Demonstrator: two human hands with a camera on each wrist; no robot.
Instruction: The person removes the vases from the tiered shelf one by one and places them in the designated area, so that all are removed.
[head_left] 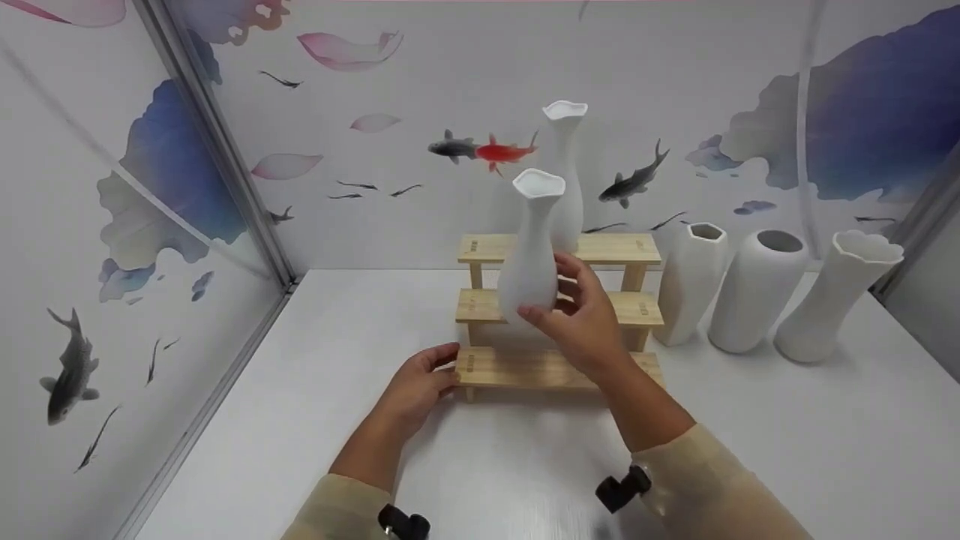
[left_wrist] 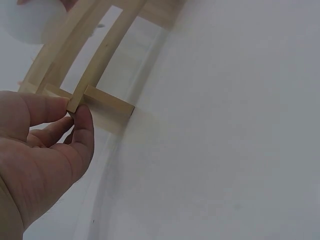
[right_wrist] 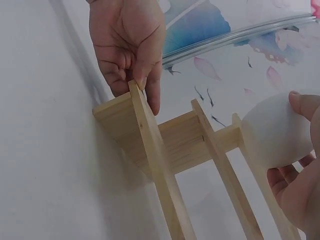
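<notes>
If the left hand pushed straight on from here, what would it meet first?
The bottom shelf; the left hand pinches its left end, so no gap shows. Depth beyond is unclear.

No text, brand or number could be read. In the head view, small brownish marks (head_left: 473,246) are seen near both ends of the top board (head_left: 611,245) of the wooden stand (head_left: 634,277). Similar marks are borne by the middle board (head_left: 628,309), also near both ends, and one is seen near the left end of the bottom board (head_left: 517,369). All are too small and blurred to be deciphered; whether characters are formed cannot be told. In both wrist views, no lettering is resolved.
</notes>
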